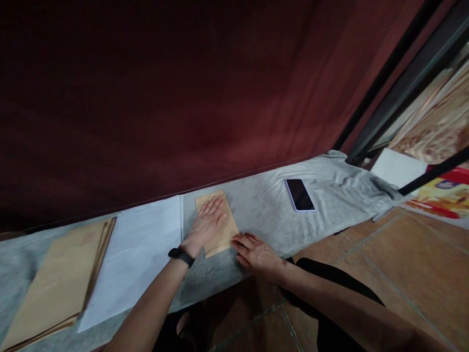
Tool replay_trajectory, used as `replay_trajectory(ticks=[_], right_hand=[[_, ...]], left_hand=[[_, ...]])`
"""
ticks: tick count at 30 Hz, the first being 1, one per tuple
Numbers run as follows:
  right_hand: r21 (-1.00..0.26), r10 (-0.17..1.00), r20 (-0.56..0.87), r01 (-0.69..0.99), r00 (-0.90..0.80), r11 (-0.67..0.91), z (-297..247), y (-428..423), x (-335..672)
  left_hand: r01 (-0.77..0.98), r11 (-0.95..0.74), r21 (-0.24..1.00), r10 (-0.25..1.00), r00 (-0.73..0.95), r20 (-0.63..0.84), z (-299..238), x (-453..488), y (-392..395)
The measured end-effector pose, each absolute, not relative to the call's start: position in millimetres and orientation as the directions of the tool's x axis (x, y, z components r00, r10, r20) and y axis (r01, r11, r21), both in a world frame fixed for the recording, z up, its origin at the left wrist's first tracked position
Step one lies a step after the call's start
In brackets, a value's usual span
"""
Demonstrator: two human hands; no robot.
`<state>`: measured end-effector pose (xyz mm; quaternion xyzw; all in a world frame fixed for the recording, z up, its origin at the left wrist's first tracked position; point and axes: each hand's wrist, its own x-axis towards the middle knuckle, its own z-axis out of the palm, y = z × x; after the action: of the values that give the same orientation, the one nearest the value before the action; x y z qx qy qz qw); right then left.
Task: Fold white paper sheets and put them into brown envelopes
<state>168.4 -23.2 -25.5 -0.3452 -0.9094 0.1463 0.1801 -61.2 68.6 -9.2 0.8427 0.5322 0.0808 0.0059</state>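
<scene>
A small tan paper envelope (220, 237) lies on the grey cloth cover (256, 195). My left hand (210, 220) rests flat on it with the fingers stretched out, and a black band (181, 256) circles that wrist. At the envelope's lower right corner is my right hand (252, 250), its fingers bent and close together at the edge. Whether those fingertips pinch the paper or only press on it, I cannot tell.
Left of my hands lie white paper sheets (141, 249) and a stack of large brown envelopes (60, 274). A phone (299, 194) lies to the right. Dark red fabric (183, 98) rises behind the bench. Black metal bars (395, 83) slant at the right, above tiled floor (410, 264).
</scene>
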Motion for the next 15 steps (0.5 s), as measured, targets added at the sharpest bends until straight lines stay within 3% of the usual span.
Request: replay_trajectory(ticks=[4, 9, 15], right_hand=[[-0.405, 0.674, 0.228, 0.561, -0.702, 0.722, -17.2, -22.3, 168.2], [-0.371, 0.649, 0.223, 0.552, -0.727, 0.747, -10.6, -18.8, 169.2], [-0.354, 0.636, 0.227, 0.546, -0.737, 0.759, -14.7, -15.9, 171.3]], left_hand=[[0.905, -0.417, 0.079, 0.909, 0.413, 0.061, -21.1, -56.2, 103.6], [0.857, -0.51, 0.077, 0.86, 0.508, 0.05, -35.1, -59.7, 85.6], [0.783, -0.593, 0.188, 0.785, 0.614, -0.085, -29.2, -65.3, 35.6]])
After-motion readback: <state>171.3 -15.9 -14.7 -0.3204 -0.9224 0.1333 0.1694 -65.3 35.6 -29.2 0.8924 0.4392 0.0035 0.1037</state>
